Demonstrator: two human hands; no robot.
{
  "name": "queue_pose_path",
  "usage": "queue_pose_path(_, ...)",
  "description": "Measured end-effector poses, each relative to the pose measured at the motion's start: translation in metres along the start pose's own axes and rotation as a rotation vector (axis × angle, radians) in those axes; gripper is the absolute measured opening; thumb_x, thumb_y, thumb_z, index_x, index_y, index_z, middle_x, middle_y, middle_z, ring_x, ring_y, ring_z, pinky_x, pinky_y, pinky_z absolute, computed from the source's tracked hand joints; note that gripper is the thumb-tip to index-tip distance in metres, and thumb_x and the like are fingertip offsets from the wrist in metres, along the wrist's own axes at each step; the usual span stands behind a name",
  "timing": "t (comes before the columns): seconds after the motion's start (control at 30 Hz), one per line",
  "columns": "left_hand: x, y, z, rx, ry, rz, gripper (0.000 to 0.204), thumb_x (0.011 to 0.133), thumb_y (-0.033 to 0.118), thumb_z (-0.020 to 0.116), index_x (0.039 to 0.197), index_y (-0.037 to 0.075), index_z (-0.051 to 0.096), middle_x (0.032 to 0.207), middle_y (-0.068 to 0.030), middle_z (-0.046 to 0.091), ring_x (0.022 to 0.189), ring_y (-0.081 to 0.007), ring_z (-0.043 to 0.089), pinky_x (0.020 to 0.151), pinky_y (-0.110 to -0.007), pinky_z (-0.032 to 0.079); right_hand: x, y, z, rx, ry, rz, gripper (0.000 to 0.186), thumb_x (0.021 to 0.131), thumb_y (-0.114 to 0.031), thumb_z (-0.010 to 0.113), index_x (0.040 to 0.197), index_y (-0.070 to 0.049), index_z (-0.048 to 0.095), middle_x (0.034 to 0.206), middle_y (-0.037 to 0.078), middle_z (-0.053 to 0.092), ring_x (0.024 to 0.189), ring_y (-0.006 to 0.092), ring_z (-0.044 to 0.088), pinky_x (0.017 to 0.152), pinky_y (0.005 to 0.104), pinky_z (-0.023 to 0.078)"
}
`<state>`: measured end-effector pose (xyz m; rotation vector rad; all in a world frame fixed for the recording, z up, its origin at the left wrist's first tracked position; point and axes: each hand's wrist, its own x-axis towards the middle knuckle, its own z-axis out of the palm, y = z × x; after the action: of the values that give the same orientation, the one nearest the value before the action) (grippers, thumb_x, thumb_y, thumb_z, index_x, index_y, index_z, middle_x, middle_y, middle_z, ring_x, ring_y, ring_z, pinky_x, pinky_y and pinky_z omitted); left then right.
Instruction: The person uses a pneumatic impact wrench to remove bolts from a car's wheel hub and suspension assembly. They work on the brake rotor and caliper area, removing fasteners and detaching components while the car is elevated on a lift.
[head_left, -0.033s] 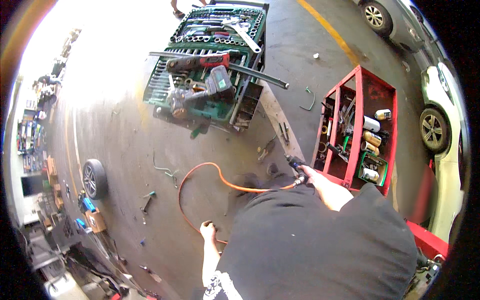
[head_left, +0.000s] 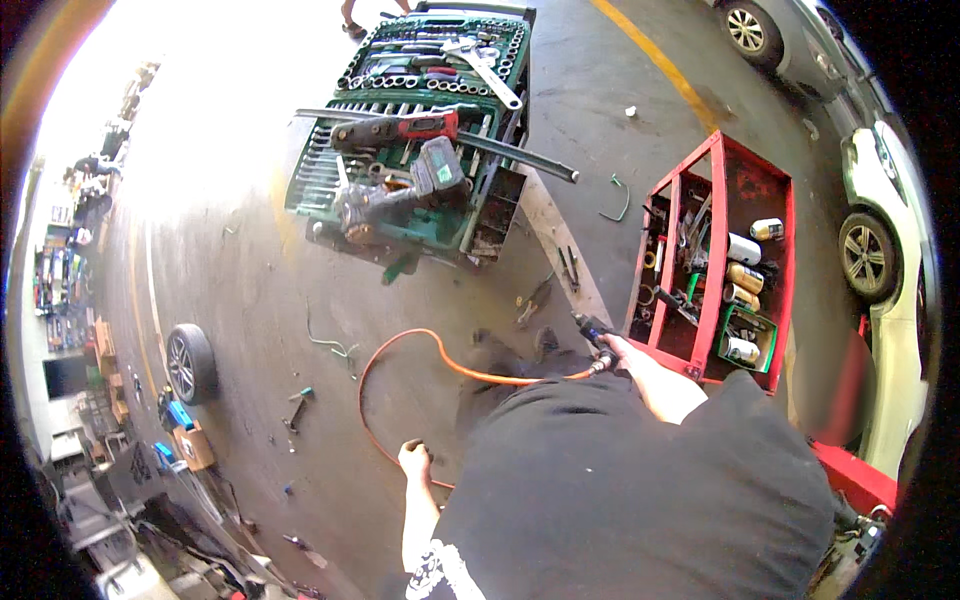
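Observation:
My right hand (head_left: 622,354) is closed round a dark, slim air tool (head_left: 597,330) in front of my body. A metal fitting at its rear joins it to an orange air hose (head_left: 437,341), which loops out to the left over the floor. My left hand (head_left: 415,458) hangs low at my left side with its fingers curled. The hose runs into this hand and comes out below it, so the hand appears closed on it, though the palm is hidden.
Ahead stands a cart with a green socket set (head_left: 440,70), an adjustable wrench (head_left: 483,72) and a cordless impact wrench (head_left: 405,190). At right is a red tool cart (head_left: 716,250) holding cans. A wheel (head_left: 190,363) stands at left; cars (head_left: 890,330) are parked far right.

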<state>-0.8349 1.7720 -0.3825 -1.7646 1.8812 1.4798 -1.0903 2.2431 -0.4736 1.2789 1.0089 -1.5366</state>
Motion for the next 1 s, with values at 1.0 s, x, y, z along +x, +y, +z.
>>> queue_pose_path(1.0,0.188,0.582,0.107,0.010,0.134,1.282,0.016,0.084,0.002,0.056,0.100,0.001,0.060,0.092,-0.0076,0.060,0.079,-0.0177,0.056,0.071,-0.029,0.045,-0.060,0.114,0.066,0.640,0.264,-0.076,0.034,0.085,-0.041,0.058,0.073,-0.009,0.054,0.056,0.006,0.058,0.042,0.0172,0.054,0.041,0.0292,0.046)
